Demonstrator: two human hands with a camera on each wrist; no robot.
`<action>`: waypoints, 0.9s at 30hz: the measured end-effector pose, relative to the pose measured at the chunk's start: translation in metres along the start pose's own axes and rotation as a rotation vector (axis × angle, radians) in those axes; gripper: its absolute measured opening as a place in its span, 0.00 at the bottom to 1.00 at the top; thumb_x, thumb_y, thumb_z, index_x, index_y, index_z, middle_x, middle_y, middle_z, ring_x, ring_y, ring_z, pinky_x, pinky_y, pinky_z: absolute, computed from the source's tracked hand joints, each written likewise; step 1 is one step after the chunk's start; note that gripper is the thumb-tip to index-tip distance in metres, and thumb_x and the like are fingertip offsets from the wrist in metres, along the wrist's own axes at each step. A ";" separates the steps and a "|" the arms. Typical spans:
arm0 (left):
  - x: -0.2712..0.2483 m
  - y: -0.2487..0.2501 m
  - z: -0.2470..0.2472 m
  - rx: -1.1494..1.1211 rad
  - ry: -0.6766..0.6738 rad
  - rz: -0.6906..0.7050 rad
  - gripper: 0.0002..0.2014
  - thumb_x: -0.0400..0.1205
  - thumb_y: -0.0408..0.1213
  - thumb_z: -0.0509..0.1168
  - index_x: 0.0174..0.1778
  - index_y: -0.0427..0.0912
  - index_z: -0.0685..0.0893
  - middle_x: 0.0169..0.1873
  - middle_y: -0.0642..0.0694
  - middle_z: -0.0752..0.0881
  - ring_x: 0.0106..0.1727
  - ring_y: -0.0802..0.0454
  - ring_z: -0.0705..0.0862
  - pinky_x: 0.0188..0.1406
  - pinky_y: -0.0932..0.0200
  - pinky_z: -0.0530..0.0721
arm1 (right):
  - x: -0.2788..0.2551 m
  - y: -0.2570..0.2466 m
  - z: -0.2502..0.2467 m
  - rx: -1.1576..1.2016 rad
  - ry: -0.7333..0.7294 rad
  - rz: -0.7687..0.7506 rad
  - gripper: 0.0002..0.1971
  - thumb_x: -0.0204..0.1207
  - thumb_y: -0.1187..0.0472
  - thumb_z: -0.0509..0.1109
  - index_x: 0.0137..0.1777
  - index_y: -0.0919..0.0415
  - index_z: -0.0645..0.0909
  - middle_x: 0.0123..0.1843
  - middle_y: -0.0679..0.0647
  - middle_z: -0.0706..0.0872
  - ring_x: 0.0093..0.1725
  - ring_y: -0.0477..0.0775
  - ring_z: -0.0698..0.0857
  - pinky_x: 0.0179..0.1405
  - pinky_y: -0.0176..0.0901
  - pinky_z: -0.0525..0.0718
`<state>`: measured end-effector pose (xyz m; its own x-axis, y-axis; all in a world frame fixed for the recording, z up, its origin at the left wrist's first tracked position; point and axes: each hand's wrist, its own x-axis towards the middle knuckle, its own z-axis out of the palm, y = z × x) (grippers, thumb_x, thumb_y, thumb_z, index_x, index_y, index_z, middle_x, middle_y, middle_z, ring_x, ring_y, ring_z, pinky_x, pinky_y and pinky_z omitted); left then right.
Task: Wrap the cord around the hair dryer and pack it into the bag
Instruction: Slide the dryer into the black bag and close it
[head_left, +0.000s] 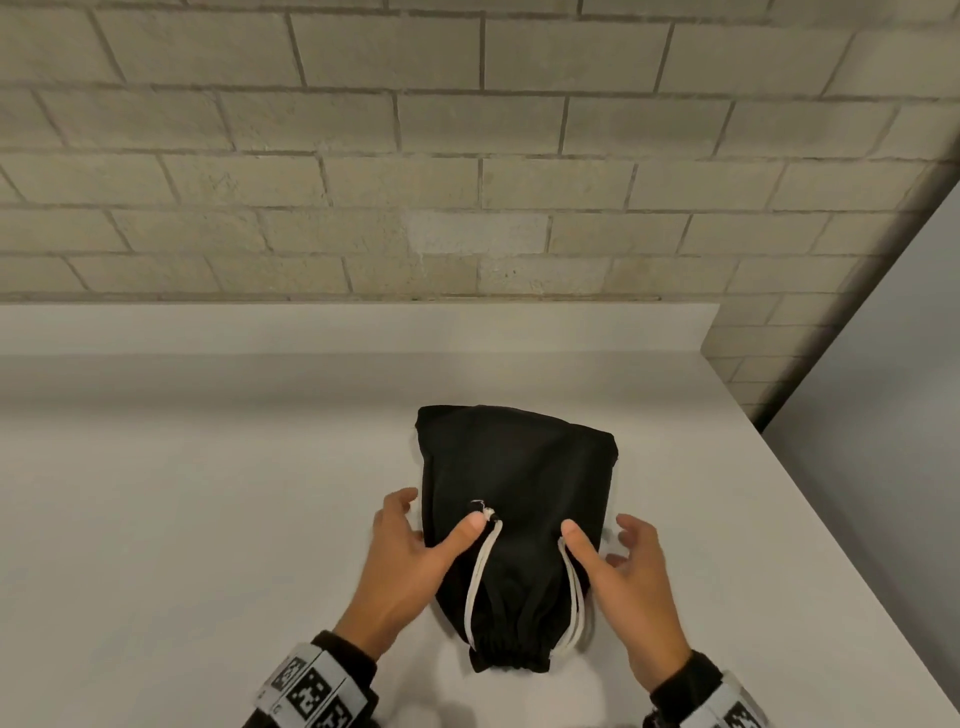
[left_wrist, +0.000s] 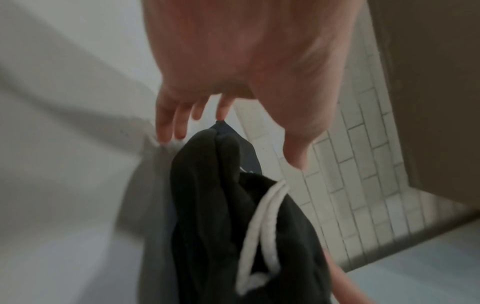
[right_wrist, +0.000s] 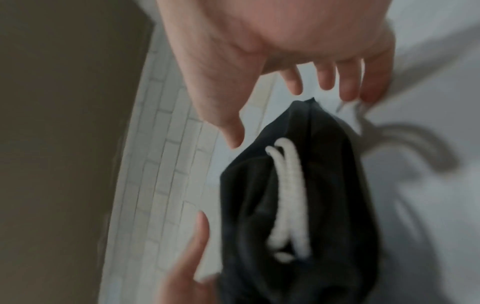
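- Left hand (head_left: 402, 551) is sitting at the bag's left flank, fingers relaxed and spread, thumb lying on the fabric next to the left drawstring (head_left: 480, 577); not gripping anything.
- Right hand (head_left: 631, 577) is mirroring it on the right flank, fingers loosely spread, thumb near the right drawstring (head_left: 571, 592); also released, holding nothing.
- Black bag (head_left: 514, 499) is lying flat on the white table (head_left: 182, 519) between both hands, mouth cinched and pointing toward the person, closed bottom pointing at the brick wall (head_left: 467, 156).
- Long axis is running straight away from the person; both hands are equally near, each flanking the half nearer the mouth.
- Hair dryer and cord aren't showing; the bag is bulging, so I'm judging they're inside and packing is essentially done.
- Wrist views are blurry, so finger contact with the fabric is unclear there.
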<state>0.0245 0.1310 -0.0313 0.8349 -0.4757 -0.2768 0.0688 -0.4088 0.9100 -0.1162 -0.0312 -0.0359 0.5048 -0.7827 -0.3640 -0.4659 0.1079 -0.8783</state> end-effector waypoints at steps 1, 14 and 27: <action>0.002 -0.001 0.000 -0.048 -0.067 -0.044 0.56 0.57 0.71 0.76 0.78 0.52 0.62 0.68 0.56 0.71 0.69 0.48 0.79 0.67 0.50 0.82 | -0.002 -0.005 0.000 0.111 -0.080 0.066 0.39 0.67 0.39 0.77 0.73 0.52 0.65 0.65 0.46 0.73 0.61 0.51 0.78 0.62 0.48 0.80; 0.024 0.003 0.001 -0.285 -0.357 -0.055 0.35 0.68 0.45 0.81 0.71 0.52 0.77 0.62 0.49 0.88 0.64 0.47 0.87 0.68 0.42 0.82 | 0.002 -0.035 0.042 0.341 -0.481 -0.027 0.20 0.72 0.58 0.79 0.62 0.46 0.79 0.53 0.45 0.91 0.51 0.43 0.90 0.42 0.33 0.85; 0.102 0.031 -0.107 -0.331 -0.186 -0.005 0.21 0.79 0.30 0.72 0.68 0.43 0.81 0.58 0.39 0.90 0.59 0.40 0.90 0.59 0.43 0.86 | 0.065 -0.119 0.164 0.315 -0.640 -0.148 0.28 0.69 0.57 0.81 0.69 0.51 0.77 0.59 0.51 0.89 0.58 0.49 0.89 0.59 0.46 0.87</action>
<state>0.1703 0.1526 0.0013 0.7224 -0.6203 -0.3056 0.2709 -0.1528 0.9504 0.0913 0.0056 -0.0061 0.9175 -0.3013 -0.2597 -0.1769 0.2756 -0.9448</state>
